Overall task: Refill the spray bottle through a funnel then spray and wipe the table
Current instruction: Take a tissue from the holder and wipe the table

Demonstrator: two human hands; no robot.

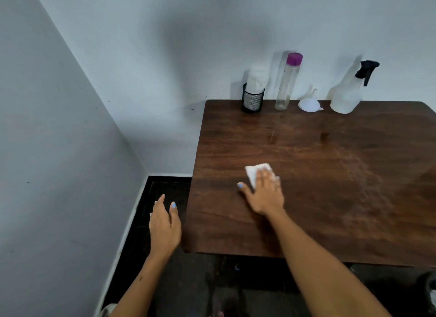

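Note:
My right hand (265, 194) presses flat on a folded white tissue (256, 172) lying on the dark wooden table (330, 175), near its left side. My left hand (164, 224) hangs off the table's left edge above the floor, fingers straight and holding nothing. At the table's back edge stands the translucent spray bottle (346, 93) with a black trigger head. The white funnel (309, 102) lies mouth-down to its left. A tall clear bottle (286, 83) with a purple cap stands beside the funnel. Fine droplets show on the table's right half.
A black mesh cup (253, 100) with white tissues stands at the table's back left corner. Grey walls close in behind and to the left. The dark floor (165, 189) shows between the left wall and the table.

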